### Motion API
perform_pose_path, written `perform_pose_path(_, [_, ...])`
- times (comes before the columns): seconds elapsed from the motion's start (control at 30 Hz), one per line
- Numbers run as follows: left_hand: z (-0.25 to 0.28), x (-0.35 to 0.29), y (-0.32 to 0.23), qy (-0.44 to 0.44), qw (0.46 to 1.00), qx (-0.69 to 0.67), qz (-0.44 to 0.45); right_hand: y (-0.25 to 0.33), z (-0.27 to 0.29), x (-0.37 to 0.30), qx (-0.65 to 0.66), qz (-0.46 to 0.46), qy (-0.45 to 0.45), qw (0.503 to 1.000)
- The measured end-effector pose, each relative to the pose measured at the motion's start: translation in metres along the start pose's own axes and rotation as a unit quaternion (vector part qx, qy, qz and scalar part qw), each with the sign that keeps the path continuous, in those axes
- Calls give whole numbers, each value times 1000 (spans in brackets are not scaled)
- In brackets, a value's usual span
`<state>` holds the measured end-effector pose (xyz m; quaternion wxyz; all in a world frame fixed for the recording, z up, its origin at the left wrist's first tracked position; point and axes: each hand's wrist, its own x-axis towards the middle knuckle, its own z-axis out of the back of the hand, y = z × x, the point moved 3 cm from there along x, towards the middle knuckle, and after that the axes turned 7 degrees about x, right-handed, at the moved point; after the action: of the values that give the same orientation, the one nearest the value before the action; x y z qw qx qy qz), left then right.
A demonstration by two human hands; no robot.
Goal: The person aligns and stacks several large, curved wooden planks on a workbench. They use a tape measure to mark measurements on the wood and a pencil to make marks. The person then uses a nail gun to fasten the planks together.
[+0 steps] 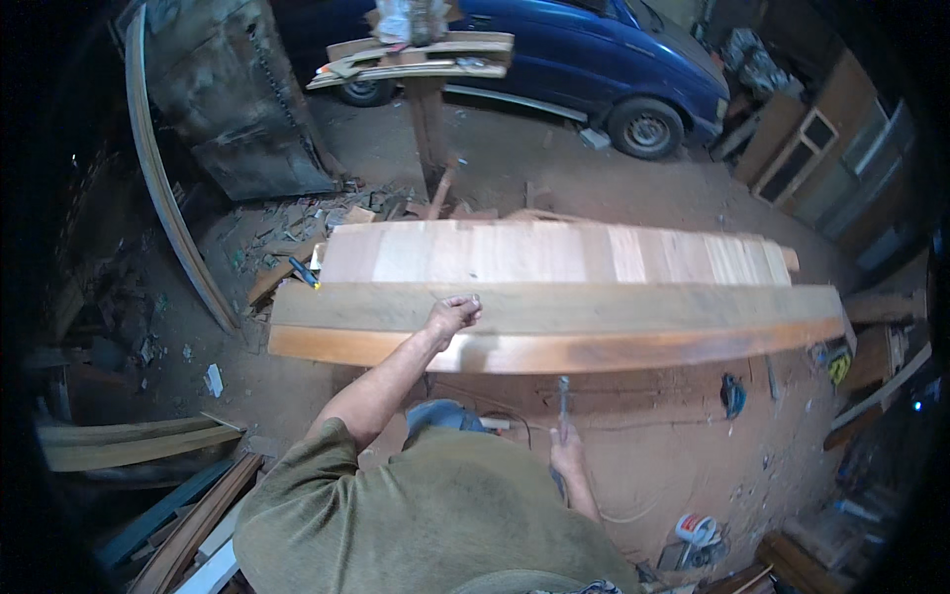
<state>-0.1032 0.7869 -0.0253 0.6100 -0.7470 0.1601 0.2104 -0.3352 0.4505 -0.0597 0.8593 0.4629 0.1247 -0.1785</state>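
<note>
My left hand (pixel 455 315) is closed in a pinch over a long brown board (pixel 633 307), its fingertips pressed together on something small that I cannot make out. In front of the board runs an orange-brown wooden edge piece (pixel 327 344). Behind it lies a row of pale wooden strips (pixel 584 252) set side by side. Lower and to the right, my right hand (pixel 569 457) is wrapped round a hammer (pixel 564 406), held upright with its metal head just short of the front edge piece.
A blue-black tool (pixel 305 272) lies at the left end of the strips. Beyond stands a wooden post (pixel 426 129) bearing stacked offcuts, with a blue van (pixel 584 59) behind. A white bucket (pixel 697 529) sits on the floor at lower right. Loose planks (pixel 148 444) lie at left.
</note>
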Motion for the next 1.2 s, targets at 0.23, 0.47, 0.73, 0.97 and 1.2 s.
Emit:
perform_pose_path(0.23, [160, 163, -159, -109, 993, -10, -36, 194, -166, 97, 39, 4, 114, 993])
perform_pose_path(0.47, [213, 286, -493, -58, 954, -36, -291, 252, -234, 100, -5, 3, 98, 995])
perform_pose_path(0.73, [296, 254, -401, 37, 956, 73, -282, 263, -248, 107, -4, -33, 77, 997])
perform_pose_path(0.97, [459, 63, -116, -191, 979, 65, 39, 219, -249, 97, 46, 6, 46, 998])
perform_pose_path(1.2, [542, -139, 1, -328, 940, 51, 77, 169, -272, 59, 57, 7, 86, 995])
